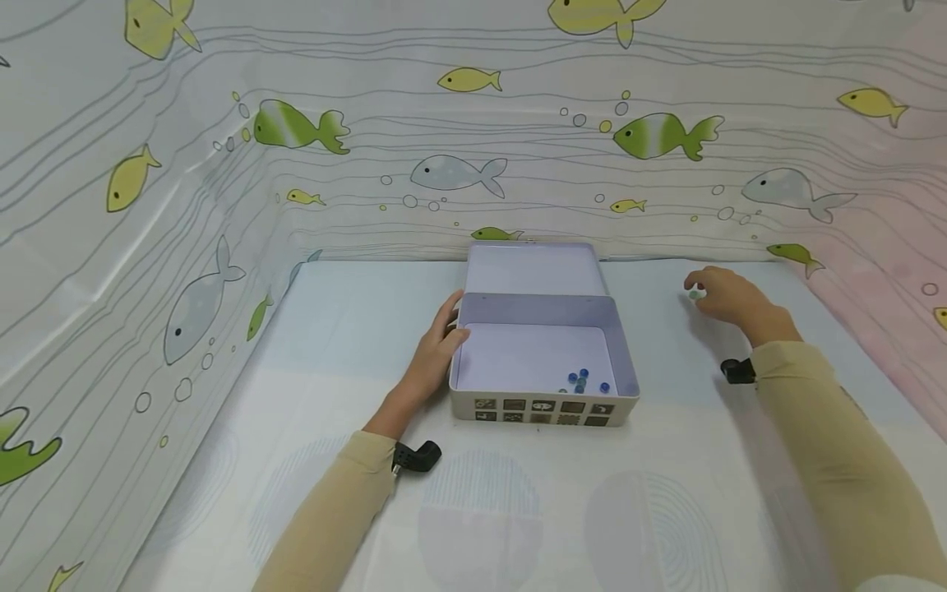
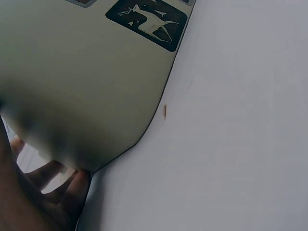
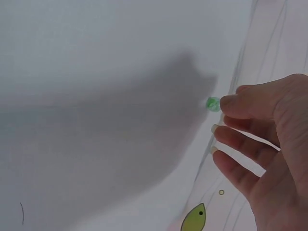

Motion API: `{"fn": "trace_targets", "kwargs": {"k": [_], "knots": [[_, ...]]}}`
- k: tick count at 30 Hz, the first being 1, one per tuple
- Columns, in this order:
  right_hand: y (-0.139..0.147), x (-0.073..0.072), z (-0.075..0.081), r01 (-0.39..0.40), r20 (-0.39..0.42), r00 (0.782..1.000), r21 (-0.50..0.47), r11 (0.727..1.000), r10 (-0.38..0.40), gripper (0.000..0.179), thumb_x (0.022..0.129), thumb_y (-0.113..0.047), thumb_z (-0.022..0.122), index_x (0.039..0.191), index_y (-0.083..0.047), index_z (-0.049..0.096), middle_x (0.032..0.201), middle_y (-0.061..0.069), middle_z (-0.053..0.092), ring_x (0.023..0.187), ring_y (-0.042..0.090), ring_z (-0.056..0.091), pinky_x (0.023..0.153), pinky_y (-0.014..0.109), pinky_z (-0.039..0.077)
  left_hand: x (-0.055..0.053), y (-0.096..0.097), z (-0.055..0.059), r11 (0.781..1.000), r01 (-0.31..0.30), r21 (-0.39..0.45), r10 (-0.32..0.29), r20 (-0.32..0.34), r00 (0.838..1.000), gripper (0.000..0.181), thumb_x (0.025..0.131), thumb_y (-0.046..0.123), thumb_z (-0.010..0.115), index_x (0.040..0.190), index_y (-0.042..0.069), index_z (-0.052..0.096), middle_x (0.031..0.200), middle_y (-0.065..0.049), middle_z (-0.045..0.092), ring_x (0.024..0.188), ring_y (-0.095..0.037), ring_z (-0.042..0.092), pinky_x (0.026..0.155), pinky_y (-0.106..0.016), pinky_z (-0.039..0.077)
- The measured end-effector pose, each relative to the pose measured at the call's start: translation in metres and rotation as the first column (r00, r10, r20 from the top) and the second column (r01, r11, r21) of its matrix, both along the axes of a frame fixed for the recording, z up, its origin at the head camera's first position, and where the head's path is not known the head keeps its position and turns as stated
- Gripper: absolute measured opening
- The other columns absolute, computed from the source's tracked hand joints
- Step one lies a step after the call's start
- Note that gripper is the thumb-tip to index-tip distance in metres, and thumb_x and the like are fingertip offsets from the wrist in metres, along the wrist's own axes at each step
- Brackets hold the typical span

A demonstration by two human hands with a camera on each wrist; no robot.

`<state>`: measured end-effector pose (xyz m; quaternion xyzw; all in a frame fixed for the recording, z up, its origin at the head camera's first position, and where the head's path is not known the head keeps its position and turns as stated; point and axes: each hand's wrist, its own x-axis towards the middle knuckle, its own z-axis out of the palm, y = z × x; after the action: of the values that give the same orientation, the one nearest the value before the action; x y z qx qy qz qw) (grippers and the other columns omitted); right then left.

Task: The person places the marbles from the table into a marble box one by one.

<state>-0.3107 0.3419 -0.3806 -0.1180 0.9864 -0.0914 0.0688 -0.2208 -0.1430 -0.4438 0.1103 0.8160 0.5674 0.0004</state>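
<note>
An open tin box (image 1: pixel 543 403) with a pale lilac inside and small dark pictures on its front stands in the middle of the table. My left hand (image 1: pixel 432 358) grips its left wall, thumb over the rim and the other fingers along the outside. In the left wrist view, those fingers (image 2: pixel 72 192) reach around the box's edge. Several small blue marbles (image 1: pixel 584 373) lie inside, near the front right. Right of the box, my right hand (image 1: pixel 732 302) pinches a green translucent marble (image 3: pixel 213 104) by its fingertips, over the table.
The hinged lid (image 1: pixel 536 269) leans back behind the box, close to the fish-patterned backdrop (image 1: pixel 385 214). That backdrop also rises along the left and right sides. A pale table cover (image 1: pixel 518 526) with faint circles lies under everything.
</note>
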Motion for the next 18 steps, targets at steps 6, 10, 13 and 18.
{"fn": "trace_targets", "kwargs": {"k": [6,10,13,18], "knots": [[0.001,-0.005,-0.003,0.035,0.035,0.999,-0.024,0.999,-0.034,0.044,0.084,0.004,0.051,0.128,0.007,0.057,0.123,0.034,0.055,0.109,0.046,0.054,0.091,0.062,0.045,0.000,-0.002,0.006,0.999,0.031,0.021,-0.032,0.049,0.998,0.065,0.101,0.027,0.043,0.160,0.034,0.017,0.161,-0.010,0.032,0.146,-0.033,0.037,0.117,-0.059,0.031],[0.001,-0.009,-0.009,0.031,0.044,0.999,-0.027,0.999,-0.029,0.040,0.087,0.005,0.049,0.127,0.008,0.058,0.123,0.034,0.056,0.112,0.048,0.053,0.096,0.064,0.043,-0.001,-0.002,0.006,0.999,0.038,0.018,-0.039,0.061,0.997,0.064,0.103,0.026,0.043,0.160,0.034,0.016,0.162,-0.010,0.031,0.147,-0.033,0.035,0.118,-0.058,0.030],[0.001,-0.012,-0.013,0.031,0.048,0.998,-0.024,0.999,-0.030,0.037,0.088,0.007,0.049,0.123,0.008,0.060,0.121,0.033,0.058,0.113,0.048,0.053,0.098,0.065,0.041,0.000,-0.002,0.004,1.000,0.028,0.014,-0.028,0.047,0.998,0.063,0.102,0.030,0.043,0.159,0.039,0.016,0.161,-0.008,0.032,0.147,-0.031,0.036,0.117,-0.059,0.030],[0.000,-0.014,-0.020,0.022,0.033,0.999,-0.008,1.000,-0.022,0.030,0.090,0.007,0.051,0.116,0.008,0.065,0.117,0.031,0.061,0.111,0.046,0.055,0.098,0.062,0.043,0.001,0.000,0.000,1.000,-0.001,0.002,0.001,0.013,1.000,0.063,0.099,0.036,0.043,0.156,0.046,0.018,0.159,-0.004,0.036,0.144,-0.029,0.041,0.115,-0.058,0.033]]}}
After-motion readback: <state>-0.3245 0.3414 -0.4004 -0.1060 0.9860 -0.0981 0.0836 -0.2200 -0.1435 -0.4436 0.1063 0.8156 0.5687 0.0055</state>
